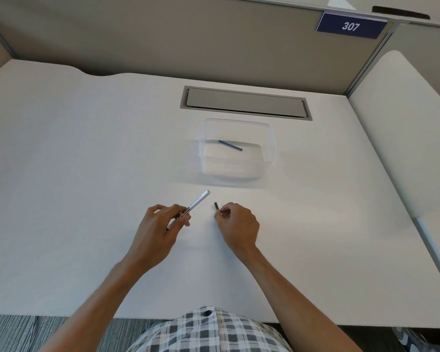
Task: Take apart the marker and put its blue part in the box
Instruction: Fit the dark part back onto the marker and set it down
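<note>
Marker barrel (194, 206) pinched in left hand (163, 222), dark end piece (216, 206) pinched in right hand (238, 223); blue part (230, 145) already lies in box (271, 148) near desk's (87, 148) far edge, so both need setting down.

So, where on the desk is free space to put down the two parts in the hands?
Free: the desk left of the clear box, and the strip between box and right edge. Crowded only near the left hand and right hand.

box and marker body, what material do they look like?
Box: clear plastic, glossy; the desk and the blue part show through its walls. Marker body: likely smooth white plastic with printed black lettering; the exact finish is unclear.
</note>
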